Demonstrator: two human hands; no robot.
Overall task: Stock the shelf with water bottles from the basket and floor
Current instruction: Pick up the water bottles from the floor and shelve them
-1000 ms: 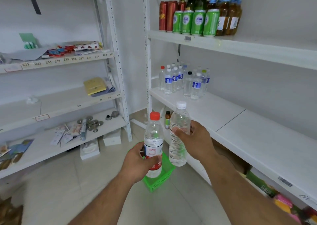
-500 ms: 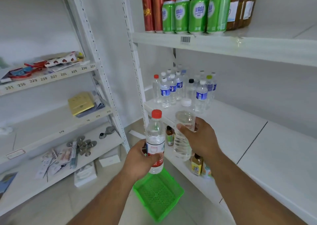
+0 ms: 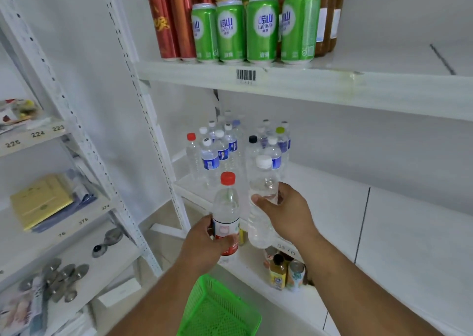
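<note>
The left hand (image 3: 204, 243) holds an upright clear plastic bottle with a red cap (image 3: 226, 212). The right hand (image 3: 289, 215) holds a clear white-capped bottle (image 3: 261, 202), nearer the white shelf (image 3: 332, 202) just ahead, beside the standing bottles (image 3: 230, 148).

white wall (image 3: 384, 143), perforated metal upright (image 3: 143, 110)

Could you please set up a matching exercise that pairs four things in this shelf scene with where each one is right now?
Things:
1. red-capped bottle
2. white-capped bottle
3. green cans
4. green basket

Places:
A. upper shelf
B. floor, below the arms
C. left hand
D. right hand

Pairs: 1-C, 2-D, 3-A, 4-B
</note>
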